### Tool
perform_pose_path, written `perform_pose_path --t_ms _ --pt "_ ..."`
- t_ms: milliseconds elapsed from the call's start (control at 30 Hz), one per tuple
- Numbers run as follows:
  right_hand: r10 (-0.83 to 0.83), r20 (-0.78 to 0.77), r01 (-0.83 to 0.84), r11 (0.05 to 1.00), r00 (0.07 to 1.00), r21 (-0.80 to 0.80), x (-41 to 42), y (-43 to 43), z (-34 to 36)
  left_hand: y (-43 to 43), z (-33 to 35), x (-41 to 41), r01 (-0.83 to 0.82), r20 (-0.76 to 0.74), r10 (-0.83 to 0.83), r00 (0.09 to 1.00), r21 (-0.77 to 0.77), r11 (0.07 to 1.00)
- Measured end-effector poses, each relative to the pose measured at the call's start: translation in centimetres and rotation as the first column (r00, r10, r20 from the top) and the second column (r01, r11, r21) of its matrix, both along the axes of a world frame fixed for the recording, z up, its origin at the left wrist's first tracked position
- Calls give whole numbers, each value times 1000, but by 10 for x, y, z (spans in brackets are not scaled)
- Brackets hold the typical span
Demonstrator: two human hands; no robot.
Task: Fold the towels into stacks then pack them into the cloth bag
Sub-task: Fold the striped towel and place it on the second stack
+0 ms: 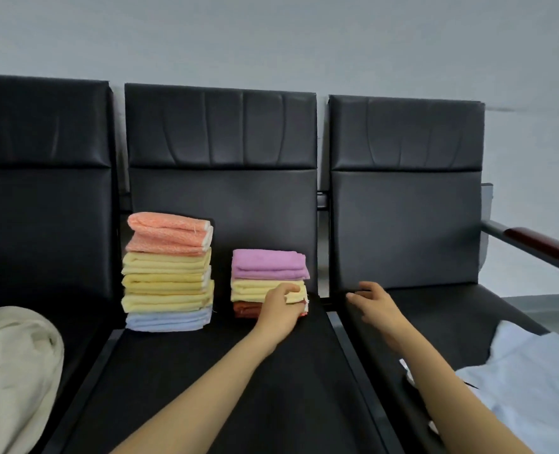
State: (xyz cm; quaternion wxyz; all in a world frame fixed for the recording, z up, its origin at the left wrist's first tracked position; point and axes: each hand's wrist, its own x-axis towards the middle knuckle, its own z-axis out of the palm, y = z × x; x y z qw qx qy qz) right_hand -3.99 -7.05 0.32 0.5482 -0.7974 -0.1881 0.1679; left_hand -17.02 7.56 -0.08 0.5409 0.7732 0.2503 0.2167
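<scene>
Two stacks of folded towels stand on the middle black seat. The tall stack (168, 273) has orange towels on top, yellow ones below and a pale blue one at the bottom. The short stack (268, 273) to its right has a purple towel on top, then yellow, then a red one. My left hand (279, 308) grips the front right corner of the short stack at the yellow and red layers. My right hand (375, 304) hovers over the right seat with fingers relaxed, holding nothing. The cream cloth bag (14, 365) lies on the left seat.
Three black padded chairs stand in a row against a grey wall. A pale blue cloth (530, 371) lies on the right seat near the front. A dark red armrest (540, 245) bounds the right side.
</scene>
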Motion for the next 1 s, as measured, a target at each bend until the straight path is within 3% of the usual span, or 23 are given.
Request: perform_pose_path --t_ms 200,300,433,500,633,733,800,867,933,1000 --pt "-162 148 188 965 976 -183 -13 -90 -6 -92 -27 21 277 -119 -287 951 -92 957" --pt "-131 312 275 833 941 -480 -9 -125 -21 -127 -38 32 363 -194 -379 905 -112 925" --pt "-6 331 256 647 944 -718 -3 -153 -37 -162 -52 42 424 -264 -445 856 -135 896" --pt "17 295 223 611 955 -760 4 -161 -50 -175 -60 45 451 -273 -478 835 -158 879" --pt "-23 198 165 652 980 -740 16 -175 -68 -193 -70 48 511 -261 -550 793 -205 835" --pt "19 200 145 625 980 -767 25 -182 -68 -202 -83 56 497 -237 -552 799 -256 829" --pt "10 306 220 671 952 -708 29 -184 -61 -205 -89 60 502 -209 -564 799 -283 817" --pt "-16 358 213 827 934 -520 25 -186 -46 -209 -87 62 496 -171 -547 819 -265 827" --pt "-28 222 74 976 975 -202 15 -183 -30 -211 -81 65 468 -127 -496 859 -195 862" --pt "18 29 -21 996 999 85 4 -182 -15 -210 -81 71 406 11 -416 909 -242 881"
